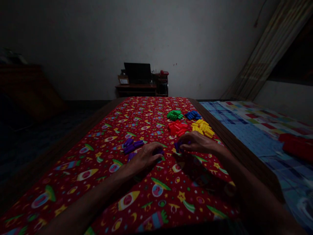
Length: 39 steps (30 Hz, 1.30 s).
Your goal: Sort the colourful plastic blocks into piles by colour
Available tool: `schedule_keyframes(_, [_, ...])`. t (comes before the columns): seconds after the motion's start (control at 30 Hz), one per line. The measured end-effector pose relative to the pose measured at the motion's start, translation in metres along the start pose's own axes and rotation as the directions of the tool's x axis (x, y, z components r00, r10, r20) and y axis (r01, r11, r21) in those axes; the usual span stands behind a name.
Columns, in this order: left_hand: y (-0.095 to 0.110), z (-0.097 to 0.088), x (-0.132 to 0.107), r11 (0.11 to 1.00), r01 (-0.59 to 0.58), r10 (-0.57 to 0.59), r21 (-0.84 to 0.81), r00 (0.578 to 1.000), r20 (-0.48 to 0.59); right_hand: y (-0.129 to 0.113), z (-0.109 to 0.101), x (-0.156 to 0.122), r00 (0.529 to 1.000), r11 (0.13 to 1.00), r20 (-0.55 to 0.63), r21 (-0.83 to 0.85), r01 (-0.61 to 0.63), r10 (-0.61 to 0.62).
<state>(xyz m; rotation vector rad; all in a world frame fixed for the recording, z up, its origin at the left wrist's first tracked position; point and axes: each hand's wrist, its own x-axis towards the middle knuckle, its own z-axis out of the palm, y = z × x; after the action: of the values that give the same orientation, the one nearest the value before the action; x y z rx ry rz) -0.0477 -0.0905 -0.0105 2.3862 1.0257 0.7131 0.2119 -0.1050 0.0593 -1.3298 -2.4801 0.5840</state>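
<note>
My left hand (146, 156) rests on the red patterned cloth (137, 189), fingers curled over a purple plastic piece (158, 151). My right hand (195, 142) pinches another purple piece (178, 146) just to the right of it. The two hands nearly meet at the middle of the table. A small group of loose purple pieces (132, 146) lies just left of my left hand.
Sorted piles lie beyond my right hand: red (177, 128), yellow (202, 128), green (174, 115) and blue (192, 115). The table's wooden edge (234, 140) runs along the right, with a checked bedsheet (256, 130) beside it. A dark desk with a monitor (138, 73) stands against the far wall.
</note>
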Motion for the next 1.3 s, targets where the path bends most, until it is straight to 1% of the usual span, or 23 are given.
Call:
schedule_keyframes(0.07, [0.001,-0.001,0.0,1.0,0.027,-0.027,0.012,1.0,-0.005,0.01,-0.015,-0.004,0.994,1.0,0.104,-0.024,-0.017,0.019])
schedule_keyframes(0.1, [0.002,-0.001,0.0,0.999,0.046,-0.045,0.017,0.999,-0.008,0.015,-0.019,-0.005,0.988,1.0,0.153,-0.025,-0.015,0.018])
schedule_keyframes(0.17, [0.002,-0.001,0.0,0.997,0.078,-0.078,0.025,0.997,-0.01,0.022,-0.022,-0.007,0.974,1.0,0.224,-0.025,-0.008,0.013])
schedule_keyframes(0.2, [0.002,-0.001,-0.001,0.996,0.087,-0.087,0.027,0.996,-0.009,0.024,-0.021,-0.007,0.973,0.999,0.229,-0.033,-0.01,0.017])
schedule_keyframes(0.27, [-0.001,0.0,-0.001,0.995,0.092,-0.091,0.031,0.996,-0.015,0.025,-0.018,-0.009,0.981,0.996,0.186,-0.077,-0.044,0.058])
schedule_keyframes(0.37, [-0.005,0.002,0.0,0.995,0.091,-0.09,0.032,0.996,-0.029,0.023,-0.015,-0.009,0.984,0.979,0.099,-0.16,-0.13,0.146])
schedule_keyframes(0.43, [-0.006,0.003,0.001,0.995,0.1,-0.099,0.015,0.994,-0.037,0.023,-0.014,-0.008,0.984,0.97,0.051,-0.188,-0.156,0.168])
schedule_keyframes(0.53, [0.0,0.003,0.002,0.991,0.131,-0.133,-0.033,0.99,-0.042,0.023,-0.011,-0.004,0.989,0.98,-0.104,-0.157,-0.123,0.108])
schedule_keyframes(0.6, [0.006,0.002,0.003,0.986,0.146,-0.151,-0.08,0.987,-0.055,0.018,-0.002,0.0,0.979,0.997,-0.202,-0.063,-0.048,0.034])
schedule_keyframes(0.63, [0.009,0.003,0.003,0.984,0.144,-0.151,-0.108,0.987,-0.063,0.014,0.004,0.002,0.973,1.0,-0.23,-0.008,0.004,-0.006])
schedule_keyframes(0.7, [0.015,0.005,0.002,0.98,0.109,-0.124,-0.169,0.989,-0.084,0.004,0.02,0.004,0.967,0.99,-0.232,0.068,0.126,-0.107])
schedule_keyframes(0.77, [0.019,0.009,0.001,0.975,0.065,-0.086,-0.212,0.992,-0.09,-0.006,0.035,0.006,0.96,0.971,-0.191,0.083,0.224,-0.205])
schedule_keyframes(0.83, [0.023,0.011,-0.001,0.974,0.036,-0.056,-0.224,0.995,-0.08,-0.013,0.043,0.006,0.957,0.965,-0.157,0.059,0.257,-0.245])
schedule_keyframes(0.87, [0.023,0.01,-0.001,0.976,0.027,-0.044,-0.215,0.996,-0.077,-0.013,0.043,0.006,0.958,0.967,-0.155,0.042,0.252,-0.243])
schedule_keyframes(0.93, [0.021,0.002,-0.002,0.988,0.001,-0.012,-0.154,0.997,-0.073,-0.009,0.033,0.004,0.968,0.979,-0.152,0.015,0.203,-0.198])
schedule_keyframes(1.0, [0.013,-0.013,-0.002,0.999,-0.031,0.029,-0.027,0.997,-0.075,0.003,0.014,0.0,0.987,0.993,-0.113,0.013,0.118,-0.116])
schedule_keyframes(1.07, [-0.002,-0.033,-0.002,0.989,-0.044,0.057,0.142,0.995,-0.085,0.021,-0.009,-0.006,1.0,1.0,-0.018,0.026,0.016,-0.016])
schedule_keyframes(1.1, [-0.012,-0.042,-0.002,0.975,-0.031,0.055,0.221,0.993,-0.102,0.031,-0.02,-0.009,0.999,0.999,0.037,0.028,-0.032,0.031])
schedule_keyframes(1.17, [-0.033,-0.056,-0.001,0.934,0.036,0.01,0.355,0.992,-0.128,0.048,-0.035,-0.014,0.984,0.995,0.151,0.013,-0.1,0.097])
schedule_keyframes(1.2, [-0.042,-0.06,-0.001,0.912,0.083,-0.029,0.403,0.99,-0.139,0.055,-0.039,-0.016,0.973,0.993,0.201,0.0,-0.12,0.118])
schedule_keyframes(1.27, [-0.057,-0.064,-0.002,0.875,0.159,-0.121,0.457,0.986,-0.112,0.062,-0.042,-0.018,0.953,0.989,0.263,-0.034,-0.146,0.149])
schedule_keyframes(1.3, [-0.062,-0.063,-0.003,0.866,0.181,-0.16,0.467,0.984,-0.084,0.062,-0.041,-0.018,0.948,0.986,0.272,-0.052,-0.156,0.164])
